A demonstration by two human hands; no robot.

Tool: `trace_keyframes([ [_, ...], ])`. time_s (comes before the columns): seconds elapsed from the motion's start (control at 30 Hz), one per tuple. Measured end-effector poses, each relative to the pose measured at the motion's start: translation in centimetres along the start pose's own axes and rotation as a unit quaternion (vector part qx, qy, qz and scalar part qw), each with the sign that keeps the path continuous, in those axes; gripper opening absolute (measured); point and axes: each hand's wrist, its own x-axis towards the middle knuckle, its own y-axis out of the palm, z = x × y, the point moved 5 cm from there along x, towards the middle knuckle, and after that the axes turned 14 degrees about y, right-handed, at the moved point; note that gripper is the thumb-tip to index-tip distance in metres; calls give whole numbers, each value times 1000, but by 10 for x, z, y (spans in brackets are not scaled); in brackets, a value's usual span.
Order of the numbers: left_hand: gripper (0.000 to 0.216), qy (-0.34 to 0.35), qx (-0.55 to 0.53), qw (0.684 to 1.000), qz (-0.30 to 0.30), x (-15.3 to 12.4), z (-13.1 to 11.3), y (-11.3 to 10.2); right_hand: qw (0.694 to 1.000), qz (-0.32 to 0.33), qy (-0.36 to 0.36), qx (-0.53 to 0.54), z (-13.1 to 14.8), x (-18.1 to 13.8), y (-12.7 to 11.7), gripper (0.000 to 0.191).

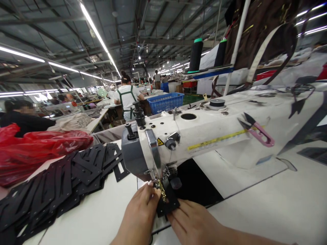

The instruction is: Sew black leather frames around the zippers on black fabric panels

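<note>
left hand (142,210): flat on black piece (169,205) (under presser foot (160,185)) | right hand (190,218): flat on its edge

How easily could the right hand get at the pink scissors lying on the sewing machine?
Probably yes, easily. The right hand rests on the black piece. The pink scissors lie uncovered on top of the sewing machine, further right, with nothing between them.

long factory hall (143,64), ceiling strip lights (98,35), rows of worktables (98,117).
</note>
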Motion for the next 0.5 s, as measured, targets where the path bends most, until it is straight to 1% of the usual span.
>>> trace_keyframes([
  [0.07, 31, -22, -12, 1000, 13, -1, -3, -3, 999, 24, 27, 16, -2, 1, -5, 28],
  [0.17, 36, -77, -36, 996, 31, -5, -9, -8, 993, 62, 99, 11, -8, 5, -9, 18],
  [0.2, 35, -92, -49, 994, 27, -6, -12, -10, 990, 77, 120, 0, -9, 7, -9, 15],
  [0.27, 31, -114, -75, 991, 4, -8, -17, -15, 980, 126, 150, -17, -11, 12, -3, 17],
  [0.33, 29, -128, -92, 987, -17, -9, -21, -18, 968, 187, 164, -11, -12, 17, 4, 19],
  [0.4, 29, -138, -102, 985, -25, -10, -23, -17, 955, 241, 174, 0, -13, 22, 9, 12],
  [0.43, 29, -141, -107, 984, -26, -11, -24, -17, 948, 261, 181, 0, -14, 24, 10, 9],
  [0.5, 28, -149, -117, 981, -32, -12, -24, -16, 936, 287, 201, -15, -17, 27, 11, 13],
])
